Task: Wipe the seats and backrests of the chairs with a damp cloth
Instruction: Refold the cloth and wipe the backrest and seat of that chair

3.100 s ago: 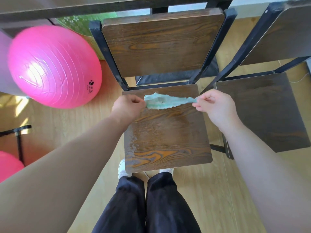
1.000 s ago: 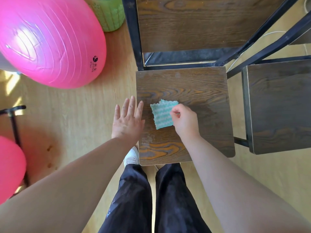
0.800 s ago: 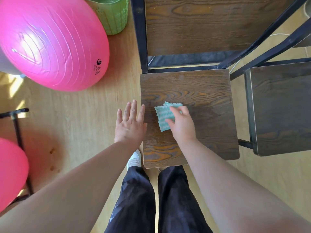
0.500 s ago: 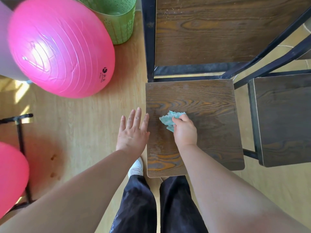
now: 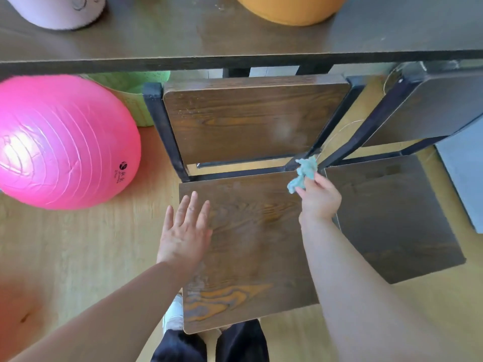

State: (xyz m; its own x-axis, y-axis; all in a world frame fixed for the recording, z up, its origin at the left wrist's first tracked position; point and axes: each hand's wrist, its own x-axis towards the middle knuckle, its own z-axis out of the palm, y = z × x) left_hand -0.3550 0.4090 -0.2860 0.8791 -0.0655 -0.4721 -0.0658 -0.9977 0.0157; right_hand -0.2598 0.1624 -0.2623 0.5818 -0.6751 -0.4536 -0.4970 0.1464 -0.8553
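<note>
A dark wooden chair stands in front of me, its seat below its backrest, both in a black metal frame. My right hand pinches a crumpled teal cloth above the seat's far right corner, lifted off the wood. My left hand hovers flat with straight fingers over the seat's left edge and holds nothing. A second chair stands to the right, with its seat and backrest in view.
A dark table spans the top, carrying an orange object and a pale one. A large pink ball and a green bin stand left of the chair on the wooden floor. My legs show below the seat.
My right hand bunched the cloth up, lifted it off the middle of the seat and carried it to the far right corner. My head tilted up, bringing the table into view.
</note>
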